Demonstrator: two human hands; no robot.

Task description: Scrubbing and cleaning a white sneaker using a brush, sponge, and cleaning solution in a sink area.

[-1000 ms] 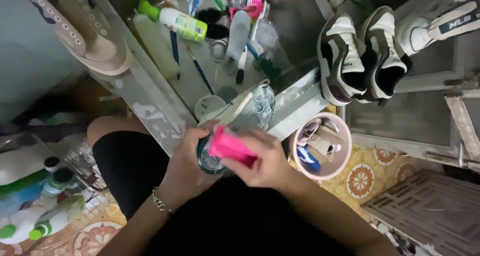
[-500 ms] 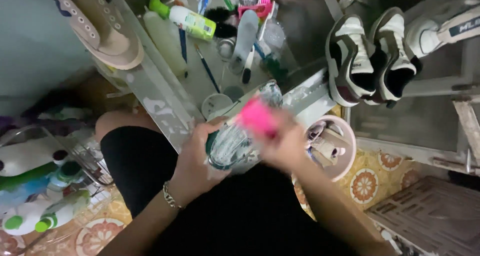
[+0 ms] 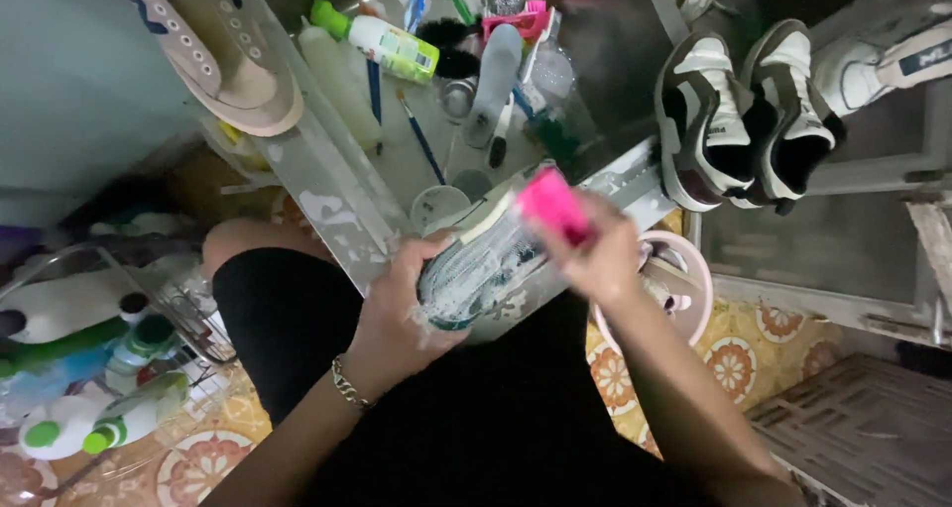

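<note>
the left hand [image 3: 397,319] gripped a soapy, foam-covered shoe [image 3: 481,269] while the right hand [image 3: 595,254] clenched a bright pink plastic scrubbing brush [image 3: 552,203] against it.

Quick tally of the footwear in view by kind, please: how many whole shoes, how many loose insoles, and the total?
Shoe soapy in the left hand, scrubbed by the pink brush in the right hand: 1
Dark and white sneakers on the ledge: 2
White sneaker at the right edge: 1
Upturned tan-soled shoe: 1
Loose insole: 1
Total: 6
</note>
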